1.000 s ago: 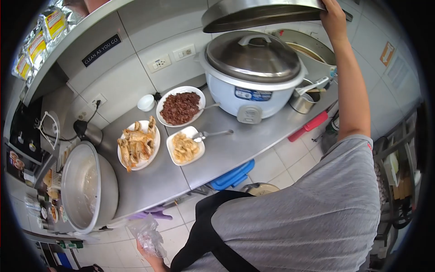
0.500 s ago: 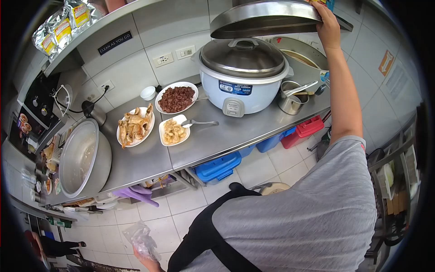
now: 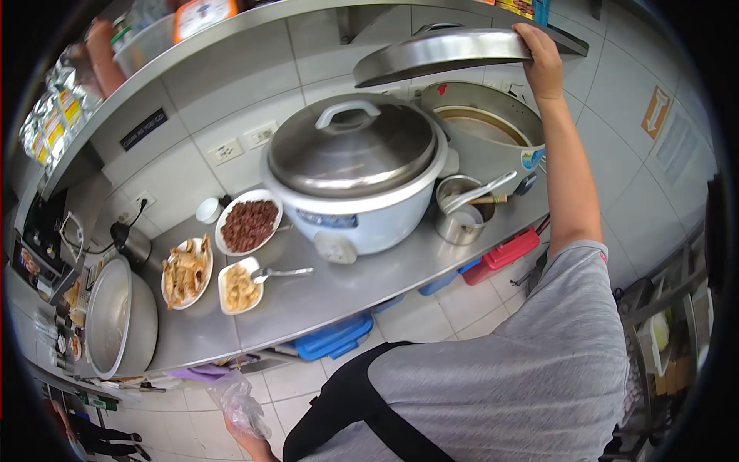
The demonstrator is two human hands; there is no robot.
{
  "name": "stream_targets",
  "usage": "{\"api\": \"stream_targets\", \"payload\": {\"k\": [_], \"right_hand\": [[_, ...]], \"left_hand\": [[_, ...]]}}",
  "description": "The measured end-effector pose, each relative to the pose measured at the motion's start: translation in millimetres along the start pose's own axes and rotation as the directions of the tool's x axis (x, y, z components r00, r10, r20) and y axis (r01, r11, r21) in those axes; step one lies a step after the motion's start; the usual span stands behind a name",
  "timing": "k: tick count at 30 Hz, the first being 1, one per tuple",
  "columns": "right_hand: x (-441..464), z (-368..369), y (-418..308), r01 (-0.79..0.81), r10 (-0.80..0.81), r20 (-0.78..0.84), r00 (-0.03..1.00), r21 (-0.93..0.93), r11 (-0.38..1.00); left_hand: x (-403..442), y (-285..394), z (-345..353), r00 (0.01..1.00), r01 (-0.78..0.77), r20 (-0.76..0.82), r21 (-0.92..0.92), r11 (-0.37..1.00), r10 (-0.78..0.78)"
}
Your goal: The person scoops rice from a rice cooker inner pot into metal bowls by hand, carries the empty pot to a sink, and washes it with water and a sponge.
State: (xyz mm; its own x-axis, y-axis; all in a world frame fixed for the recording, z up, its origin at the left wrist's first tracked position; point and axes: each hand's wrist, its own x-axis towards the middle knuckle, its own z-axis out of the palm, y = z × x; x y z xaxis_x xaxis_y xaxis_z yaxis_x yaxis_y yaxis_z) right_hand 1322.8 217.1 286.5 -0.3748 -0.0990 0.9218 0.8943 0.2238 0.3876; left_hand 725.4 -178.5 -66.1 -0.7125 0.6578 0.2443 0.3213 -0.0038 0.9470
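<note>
My right hand (image 3: 539, 58) is raised at the upper right, its fingers wrapped round the rim of a big metal lid (image 3: 446, 55). The lid is held tilted above an open pot (image 3: 500, 146) with brownish contents. Low at the left, my left hand (image 3: 248, 437) holds a crumpled clear plastic bag (image 3: 240, 404) over the floor. Between them on the steel counter stands a light-blue rice cooker (image 3: 369, 219) with its own lid on. A small metal pot (image 3: 462, 223) with a handled utensil in it is beside the cooker.
Left of the cooker are a plate of dark red food (image 3: 249, 225), a plate of fried fish (image 3: 185, 276), a square dish with a fork (image 3: 240, 288) and a large metal basin (image 3: 123, 323). A shelf (image 3: 254, 27) runs above. Another person's legs show at lower left.
The view has shifted toward the right end of the counter. My right hand has brought the lid lower in view, and more of the open pot shows. My left hand still holds the bag.
</note>
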Motion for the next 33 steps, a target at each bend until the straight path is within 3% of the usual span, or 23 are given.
{"api": "stream_targets", "payload": {"k": [4, 6, 10, 15, 16, 18, 24, 26, 30, 33], "right_hand": [[-33, 64, 50, 0.134, -0.131, -0.062, 0.989, 0.056, 0.989], [-53, 94, 77, 0.067, -0.082, 0.095, 0.992, 0.147, 0.987], [-70, 144, 109, 0.199, -0.206, 0.081, 0.975, 0.081, 0.977], [-87, 191, 138, 0.186, -0.185, 0.313, 0.931, 0.028, 0.982], [-90, 196, 140, 0.195, -0.2, 0.283, 0.938, 0.048, 0.98], [-105, 219, 147, 0.136, -0.112, 0.515, 0.85, -0.009, 0.991], [-131, 262, 150, -0.087, 0.076, 0.595, 0.8, -0.01, 0.996], [-137, 273, 150, -0.04, 0.017, 0.543, 0.839, 0.031, 0.999], [-125, 287, 145, -0.139, 0.099, 0.639, 0.762, 0.012, 0.99], [-127, 315, 138, -0.204, 0.195, 0.719, 0.667, -0.075, 0.976]], "left_hand": [[-8, 21, 92, 0.999, 0.035, 0.001, 0.01, 0.999, -0.035], [-9, 36, 130, 0.997, 0.065, 0.029, 0.005, 0.998, -0.065], [0, 66, 188, 0.981, 0.125, 0.151, -0.034, 0.992, -0.119], [15, 88, 235, 0.946, 0.202, 0.269, -0.046, 0.978, -0.182], [18, 91, 241, 0.939, 0.215, 0.284, -0.047, 0.976, -0.193], [21, 96, 249, 0.929, 0.241, 0.301, -0.052, 0.969, -0.214], [23, 100, 257, 0.907, 0.322, 0.312, -0.085, 0.943, -0.282], [21, 98, 252, 0.901, 0.345, 0.315, -0.106, 0.933, -0.298], [11, 90, 234, 0.892, 0.392, 0.321, -0.194, 0.899, -0.319], [0, 115, 243, 0.888, 0.405, 0.288, -0.12, 0.906, -0.359]]}}
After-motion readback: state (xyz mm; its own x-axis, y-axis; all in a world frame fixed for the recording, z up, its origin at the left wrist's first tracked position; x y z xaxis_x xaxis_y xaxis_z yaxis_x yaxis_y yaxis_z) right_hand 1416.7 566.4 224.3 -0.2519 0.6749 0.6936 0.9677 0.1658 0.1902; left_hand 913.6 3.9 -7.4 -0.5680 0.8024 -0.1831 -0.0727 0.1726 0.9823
